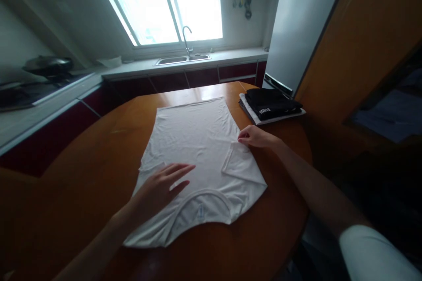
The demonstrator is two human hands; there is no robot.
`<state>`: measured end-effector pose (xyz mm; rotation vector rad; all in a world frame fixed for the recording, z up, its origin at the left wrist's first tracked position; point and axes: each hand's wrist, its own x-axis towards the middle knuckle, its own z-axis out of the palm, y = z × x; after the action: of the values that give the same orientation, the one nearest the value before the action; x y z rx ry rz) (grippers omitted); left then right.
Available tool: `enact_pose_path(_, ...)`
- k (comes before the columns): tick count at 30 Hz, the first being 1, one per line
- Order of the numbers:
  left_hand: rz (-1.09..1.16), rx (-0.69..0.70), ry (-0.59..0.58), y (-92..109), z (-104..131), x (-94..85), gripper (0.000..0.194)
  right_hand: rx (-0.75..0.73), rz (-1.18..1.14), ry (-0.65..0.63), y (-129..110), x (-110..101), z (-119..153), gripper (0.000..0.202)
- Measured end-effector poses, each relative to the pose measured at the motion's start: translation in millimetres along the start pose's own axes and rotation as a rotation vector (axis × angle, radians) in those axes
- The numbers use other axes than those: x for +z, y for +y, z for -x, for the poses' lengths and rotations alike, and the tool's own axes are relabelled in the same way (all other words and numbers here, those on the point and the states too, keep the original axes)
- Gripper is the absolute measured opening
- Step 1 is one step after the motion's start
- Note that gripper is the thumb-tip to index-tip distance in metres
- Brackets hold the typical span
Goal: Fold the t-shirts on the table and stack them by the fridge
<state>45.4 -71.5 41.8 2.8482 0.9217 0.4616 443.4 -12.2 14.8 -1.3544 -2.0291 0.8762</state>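
Note:
A white shirt [198, 136] lies spread on the wooden table, its neckline toward me and its hem toward the window. The right sleeve [242, 164] is folded inward over the body of the shirt. At the shirt's right edge, just above that sleeve, my right hand [253, 136] pinches the fabric between closed fingers. My left hand [161, 186] is over the left shoulder area, fingers apart and palm down, with nothing held.
Dark and white folded clothes [272, 103] are stacked at the table's back right. The round wooden table [112, 140] stands before a counter with a sink [183, 59]. A pan [48, 65] sits at the far left, and a tall pale appliance [293, 22] stands behind the stack.

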Motion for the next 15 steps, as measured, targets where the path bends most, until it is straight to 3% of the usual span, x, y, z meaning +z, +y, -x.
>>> enact_pose_path(3,-0.049,0.165,-0.098,29,-26,6.1,0.032,-0.01,-0.036,-0.041,6,-1,1,0.033)
enact_pose_path(6,-0.164,0.281,-0.135,47,-56,25.3,0.03,-0.023,-0.002,-0.05,8,0,-1,0.042)
enact_pose_path(10,-0.286,0.342,-0.116,50,-84,45.3,0.021,-0.04,0.011,-0.064,8,6,-3,0.028)
enact_pose_path(15,-0.32,0.357,-0.026,43,-88,38.4,0.019,-0.098,-0.036,0.012,10,14,-9,0.017)
